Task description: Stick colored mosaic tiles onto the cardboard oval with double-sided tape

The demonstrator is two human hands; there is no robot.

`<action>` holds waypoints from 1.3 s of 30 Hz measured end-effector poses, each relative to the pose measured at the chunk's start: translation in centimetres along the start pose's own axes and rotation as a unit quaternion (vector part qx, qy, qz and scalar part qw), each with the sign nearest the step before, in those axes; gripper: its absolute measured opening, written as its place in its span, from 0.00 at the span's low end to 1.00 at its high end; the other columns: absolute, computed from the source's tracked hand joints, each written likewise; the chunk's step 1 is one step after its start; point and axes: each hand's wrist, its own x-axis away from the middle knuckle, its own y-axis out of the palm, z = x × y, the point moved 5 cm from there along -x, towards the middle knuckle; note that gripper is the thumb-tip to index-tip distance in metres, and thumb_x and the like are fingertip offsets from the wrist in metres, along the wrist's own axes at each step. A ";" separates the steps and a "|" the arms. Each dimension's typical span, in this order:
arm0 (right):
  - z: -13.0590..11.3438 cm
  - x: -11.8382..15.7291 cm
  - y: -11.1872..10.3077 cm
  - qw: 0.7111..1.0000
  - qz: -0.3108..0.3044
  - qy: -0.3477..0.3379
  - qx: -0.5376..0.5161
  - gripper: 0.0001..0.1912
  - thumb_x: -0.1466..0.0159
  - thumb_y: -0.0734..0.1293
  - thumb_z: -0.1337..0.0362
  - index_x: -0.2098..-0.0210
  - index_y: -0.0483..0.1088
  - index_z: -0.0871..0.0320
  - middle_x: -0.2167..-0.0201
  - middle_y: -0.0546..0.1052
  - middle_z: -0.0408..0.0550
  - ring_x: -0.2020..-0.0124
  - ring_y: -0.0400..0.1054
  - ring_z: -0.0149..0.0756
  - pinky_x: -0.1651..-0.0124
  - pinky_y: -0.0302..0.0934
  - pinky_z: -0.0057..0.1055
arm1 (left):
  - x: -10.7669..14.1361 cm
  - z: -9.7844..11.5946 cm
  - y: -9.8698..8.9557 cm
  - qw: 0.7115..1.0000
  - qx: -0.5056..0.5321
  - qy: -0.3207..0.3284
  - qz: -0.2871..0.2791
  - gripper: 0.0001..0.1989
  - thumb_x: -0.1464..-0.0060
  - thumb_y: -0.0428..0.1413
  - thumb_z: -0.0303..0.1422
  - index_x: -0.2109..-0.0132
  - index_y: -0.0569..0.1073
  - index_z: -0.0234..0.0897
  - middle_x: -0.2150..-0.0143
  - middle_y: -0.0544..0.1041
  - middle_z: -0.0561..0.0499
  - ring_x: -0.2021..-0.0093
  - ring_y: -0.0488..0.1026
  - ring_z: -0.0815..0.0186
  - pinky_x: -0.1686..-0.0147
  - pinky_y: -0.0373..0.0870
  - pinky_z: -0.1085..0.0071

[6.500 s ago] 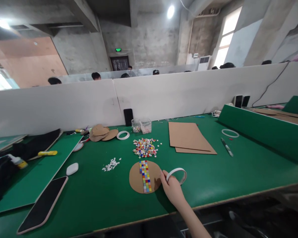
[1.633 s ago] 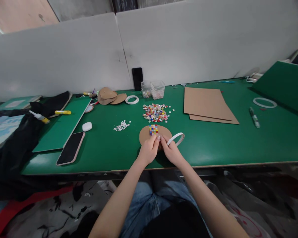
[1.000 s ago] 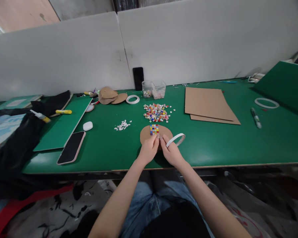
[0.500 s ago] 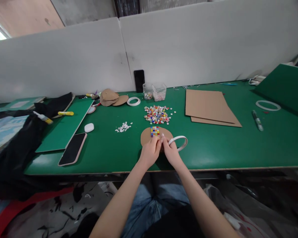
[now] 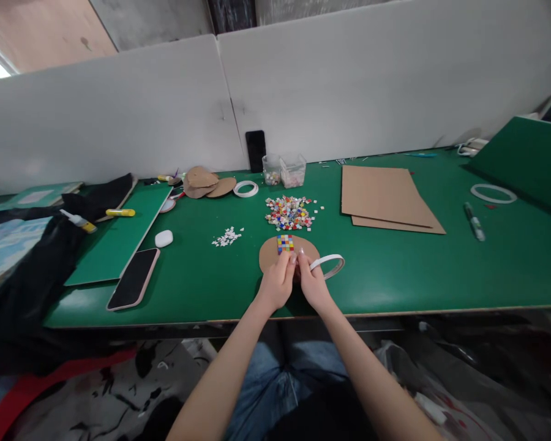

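Observation:
A rounded piece of cardboard [image 5: 267, 253] lies near the table's front edge, with a small square of coloured tiles [image 5: 285, 244] on it. Over its lower part, my left hand [image 5: 278, 282] is closed, fingertips pinched on something too small to make out. Close to its right, my right hand [image 5: 314, 283] is closed on a roll of white tape [image 5: 340, 266], which sticks out to the right. Just behind the cardboard is a pile of mixed coloured tiles [image 5: 288, 213]. White chips [image 5: 228, 237] are scattered to the left.
Two clear tubs [image 5: 293, 171] and an upright black phone [image 5: 256, 151] stand at the back. Cardboard sheets [image 5: 386, 196] and a marker [image 5: 474, 222] lie right. Another phone [image 5: 134, 278], a white case [image 5: 164, 238] and a green board [image 5: 119, 236] lie left.
My hands have drawn very slightly apart at the fingertips, and the tape roll has tilted flatter and a little lower. The whole view has shifted slightly.

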 end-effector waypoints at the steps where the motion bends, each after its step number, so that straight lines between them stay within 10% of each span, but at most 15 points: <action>1: 0.0 0.1 0.0 1.000 0.004 -0.001 0.010 0.21 0.40 0.57 0.47 0.70 0.68 0.59 0.78 0.70 0.44 0.73 0.64 0.36 0.67 0.59 0.31 | 0.0 0.0 0.0 1.000 0.002 0.000 -0.001 0.11 0.38 0.37 0.36 0.61 0.61 0.39 0.70 0.71 0.51 0.72 0.69 0.65 0.74 0.59 0.73; 13: -0.4 0.5 -0.1 0.988 0.031 -0.053 0.139 0.20 0.37 0.54 0.52 0.64 0.71 0.58 0.69 0.76 0.52 0.61 0.69 0.45 0.58 0.60 0.39 | -0.3 0.0 0.0 1.000 0.015 -0.007 0.008 0.13 0.38 0.38 0.37 0.65 0.63 0.39 0.72 0.70 0.51 0.72 0.69 0.65 0.73 0.59 0.73; 39: -1.1 0.7 -0.4 0.980 0.080 -0.086 0.158 0.21 0.36 0.53 0.49 0.70 0.68 0.57 0.73 0.74 0.50 0.69 0.68 0.41 0.64 0.60 0.35 | -0.3 0.1 0.0 0.999 0.031 0.002 -0.011 0.12 0.39 0.41 0.37 0.62 0.66 0.38 0.68 0.73 0.49 0.68 0.71 0.63 0.70 0.62 0.72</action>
